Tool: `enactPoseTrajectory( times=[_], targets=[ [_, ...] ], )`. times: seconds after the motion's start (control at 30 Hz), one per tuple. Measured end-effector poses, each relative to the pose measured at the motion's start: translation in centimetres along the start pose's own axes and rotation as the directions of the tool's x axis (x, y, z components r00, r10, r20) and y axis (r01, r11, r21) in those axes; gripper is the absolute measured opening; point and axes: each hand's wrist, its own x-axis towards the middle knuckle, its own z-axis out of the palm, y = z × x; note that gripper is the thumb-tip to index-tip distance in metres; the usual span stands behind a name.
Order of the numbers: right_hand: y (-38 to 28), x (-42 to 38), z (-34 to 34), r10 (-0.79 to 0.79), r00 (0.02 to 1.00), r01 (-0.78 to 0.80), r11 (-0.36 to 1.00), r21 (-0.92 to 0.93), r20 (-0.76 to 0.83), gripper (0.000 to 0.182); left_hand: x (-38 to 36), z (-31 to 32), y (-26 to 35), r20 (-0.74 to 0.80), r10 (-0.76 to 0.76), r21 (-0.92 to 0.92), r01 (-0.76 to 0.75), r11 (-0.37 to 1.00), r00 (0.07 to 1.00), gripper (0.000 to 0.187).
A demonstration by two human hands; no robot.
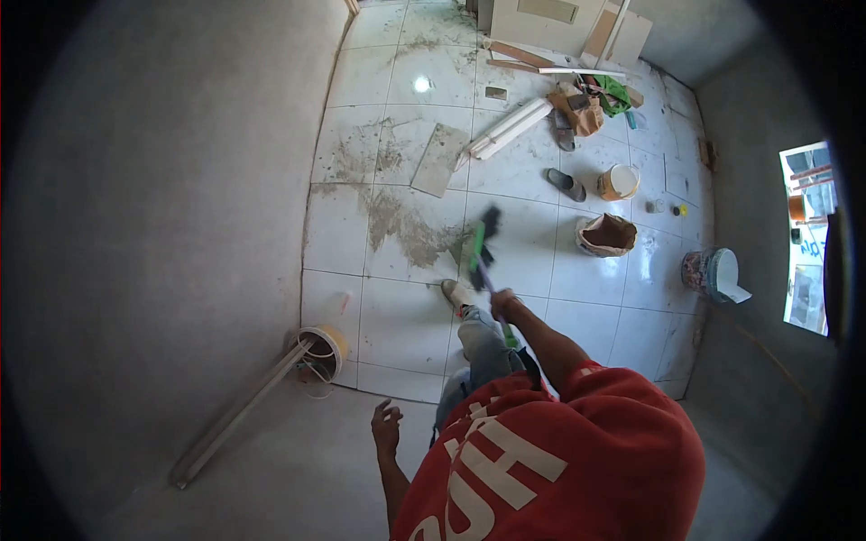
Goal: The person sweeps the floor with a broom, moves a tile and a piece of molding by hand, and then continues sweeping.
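My right hand (pixel 507 307) is closed around the purple handle of a broom (pixel 479 243). The broom has a green head with black bristles, a little blurred, close to the tiled floor in front of my shoe (pixel 456 293). A green part of the handle shows behind my right hand, near my leg. My left hand (pixel 387 422) hangs free at my side with its fingers loosely bent and apart, holding nothing. Grey dirt (pixel 410 236) is spread over the white tiles to the left of the bristles.
A bucket (pixel 335 353) with long poles leans by the left wall. Ahead lie a loose tile (pixel 439 160), white strips (pixel 510 129) and a slipper (pixel 566 185). To the right stand a small bucket (pixel 619 183), an open sack (pixel 606 236) and a larger bucket (pixel 712 274).
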Motion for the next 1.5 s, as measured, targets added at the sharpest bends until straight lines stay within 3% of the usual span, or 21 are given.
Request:
enactPoseTrajectory(
  times=[0.17,0.2,0.37,0.4,0.43,0.53,0.6,0.63,0.67,0.77,0.8,0.87,0.97,1.07,1.1,1.17,1.27,1.37,1.43,1.47,1.5],
  targets=[
    [2.2,17.4,1.9,0.017,0.915,0.206,0.839,0.504,-0.403,0.009,0.5,-3.8,-1.9,-0.03,-0.276,-0.06,0.273,0.96,0.961,0.042],
    [1.9,15.5,-0.4,-0.03,0.957,0.192,0.809,0.556,-0.288,0.01,0.3,-5.3,-1.9,-0.04,-0.277,-0.049,0.275,0.96,0.96,0.042],
    [2.0,-0.1,-4.7,-0.004,0.942,0.093,0.964,0.25,-0.336,0.018,1.1,-9.8,-2.5,-0.189,-0.404,-0.297,0.34,0.892,0.895,0.041],
    [1.1,-4.0,-5.8,0.162,0.985,-0.015,0.43,0.903,-0.061,0.024,1.6,-10.2,-2.8,-0.185,-0.407,-0.3,0.343,0.89,0.895,0.041],
    [0.2,-8.2,-7.1,0.311,0.925,-0.074,-0.419,0.905,0.22,0.034,2.3,-10.6,-3.3,-0.157,-0.407,-0.29,0.352,0.89,0.9,0.041],
    [-0.9,-12.4,-5.9,0.504,0.801,-0.156,-0.345,0.925,0.323,0.036,5.6,-11.9,-5.5,-0.091,-0.439,-0.308,0.394,0.866,0.894,0.04],
    [-2.0,-12.8,-4.8,0.598,0.72,-0.223,-0.28,0.934,0.351,0.026,8.7,-13.6,-6.0,0.061,-0.26,-0.074,0.264,0.962,0.964,0.041],
    [-2.7,-12.2,-4.3,0.611,0.692,-0.266,-0.28,0.922,0.385,0.018,10.7,-15.4,-5.5,0.236,-0.016,0.478,-0.101,0.873,0.972,0.042],
    [-3.3,-11.6,-3.7,0.623,0.661,-0.308,-0.283,0.909,0.418,0.013,13.1,-17.2,-6.3,0.246,-0.005,0.476,-0.116,0.872,0.969,0.042],
    [-3.9,-3.8,5.1,0.366,0.89,-0.454,0.673,0.584,0.271,0.018,20.8,-23.1,-8.0,0.374,0.212,0.351,-0.349,0.869,0.903,0.042],
    [-7.0,-3.6,-0.1,0.282,0.929,-0.319,0.938,0.133,0.239,0.022,22.7,-25.6,-7.0,0.296,0.146,0.154,-0.198,0.968,0.944,0.042],
    [-10.3,7.0,6.4,0.441,0.892,-0.452,0.876,0.166,0.101,0.019,25.4,-30.6,-3.1,0.166,-0.194,-0.453,0.25,0.856,0.967,0.042],
    [-19.3,13.6,-5.4,0.296,0.94,-0.34,0.82,0.461,0.167,0.032,27.5,-35.8,4.2,-0.133,-0.217,-0.212,0.186,0.959,0.967,0.041],
    [-29.6,24.3,-11.3,0.234,0.96,-0.15,0.892,0.427,-0.153,0.025,29.2,-39.1,6.8,-0.217,-0.22,-0.144,0.191,0.971,0.951,0.039],
    [-31.2,29.4,-10.6,0.279,0.957,-0.107,0.592,0.799,-0.078,0.018,29.8,-39.6,7.1,-0.208,-0.222,-0.117,0.201,0.973,0.953,0.04],
    [-31.8,29.3,-16.9,0.186,0.964,0.061,0.536,0.842,-0.188,0.016,31.1,-40.1,6.9,-0.165,-0.247,-0.085,0.236,0.968,0.955,0.041],
    [-31.3,26.9,-24.0,0.069,0.989,0.144,-0.379,0.914,-0.127,0.015,33.2,-40.4,5.2,0.006,-0.21,0.044,0.209,0.977,0.978,0.041],
    [-32.4,19.7,-30.9,0.237,0.971,0.13,-0.571,0.811,0.011,0.027,33.9,-39.5,6.3,0.082,-0.116,0.117,0.106,0.987,0.99,0.04],
    [-33.5,15.1,-31.8,0.368,0.928,0.14,-0.209,0.968,-0.055,0.047,35.5,-39.7,5.4,0.075,-0.116,0.074,0.111,0.991,0.99,0.039],
    [-33.8,13.0,-31.0,0.402,0.873,0.194,0.232,0.953,-0.276,0.051,35.5,-39.4,5.3,0.069,-0.124,0.042,0.121,0.992,0.99,0.039],
    [-34.1,11.4,-30.6,0.398,0.89,0.096,0.314,0.945,-0.223,0.055,35.3,-39.2,5.1,0.021,-0.091,0.016,0.09,0.996,0.996,0.038]
  ],
)
